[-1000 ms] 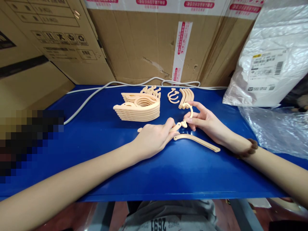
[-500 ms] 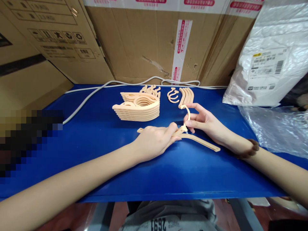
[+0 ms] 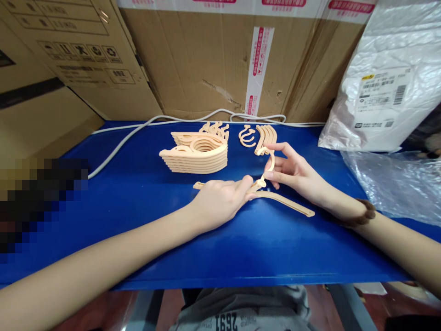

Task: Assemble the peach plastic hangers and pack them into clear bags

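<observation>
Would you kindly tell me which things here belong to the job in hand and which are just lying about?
Job, it seems:
hook, in the right hand
strip, in the left hand
front strip
stack of matching pieces
loose hooks
rear strips

Lying about, apparently:
cable
cardboard boxes
white parcel
clear plastic

A glossy blue tabletop (image 3: 275, 257) spreads under the left hand (image 3: 220, 201) and right hand (image 3: 292, 170), catching pale reflections. Beyond both, a taped cardboard box (image 3: 193, 59) stands like a wall; a printed carton (image 3: 79, 99) rises beyond and left of the left hand. Below them, reddish floor (image 3: 172, 305) shows beside grey legs (image 3: 149, 309).
</observation>
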Action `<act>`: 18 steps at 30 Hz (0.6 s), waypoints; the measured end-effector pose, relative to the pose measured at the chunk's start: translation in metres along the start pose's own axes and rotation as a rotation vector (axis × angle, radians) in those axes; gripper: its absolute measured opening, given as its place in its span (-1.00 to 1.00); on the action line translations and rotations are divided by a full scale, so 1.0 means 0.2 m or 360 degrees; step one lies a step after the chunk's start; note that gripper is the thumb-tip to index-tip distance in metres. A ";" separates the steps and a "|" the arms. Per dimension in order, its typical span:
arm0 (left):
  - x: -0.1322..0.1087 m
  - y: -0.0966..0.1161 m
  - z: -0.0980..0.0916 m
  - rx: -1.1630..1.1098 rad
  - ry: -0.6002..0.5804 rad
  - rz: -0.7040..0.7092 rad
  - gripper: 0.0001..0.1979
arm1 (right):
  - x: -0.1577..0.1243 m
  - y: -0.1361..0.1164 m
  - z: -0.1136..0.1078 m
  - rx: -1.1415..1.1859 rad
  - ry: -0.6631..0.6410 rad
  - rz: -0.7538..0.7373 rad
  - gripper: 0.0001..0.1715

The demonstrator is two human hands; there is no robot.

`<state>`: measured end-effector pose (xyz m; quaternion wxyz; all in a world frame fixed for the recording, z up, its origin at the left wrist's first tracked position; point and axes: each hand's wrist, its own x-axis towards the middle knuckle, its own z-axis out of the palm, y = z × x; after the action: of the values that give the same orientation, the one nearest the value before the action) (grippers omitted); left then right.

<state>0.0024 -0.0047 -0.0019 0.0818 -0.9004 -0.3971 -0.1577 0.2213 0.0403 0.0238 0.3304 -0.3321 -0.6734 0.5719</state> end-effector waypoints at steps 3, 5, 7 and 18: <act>0.01 0.00 -0.01 0.0015 -0.0047 -0.0006 -0.68 | 0.00 0.01 0.00 -0.0038 0.0009 -0.0031 -0.40; 0.01 0.00 -0.01 0.0008 -0.0061 -0.0006 -0.68 | 0.00 0.01 0.00 -0.0050 0.0000 -0.0032 -0.40; 0.01 0.00 -0.01 -0.0005 -0.0044 0.0011 -0.66 | 0.00 0.02 0.00 -0.0067 -0.0013 -0.0036 -0.40; 0.01 -0.01 0.00 0.0064 0.0121 0.0162 -0.65 | -0.02 0.00 0.00 -0.0224 -0.0023 -0.0076 -0.40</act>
<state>0.0025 -0.0018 -0.0010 0.1229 -0.9109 -0.3505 -0.1796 0.2230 0.0376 0.0232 0.3149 -0.3343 -0.7221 0.5174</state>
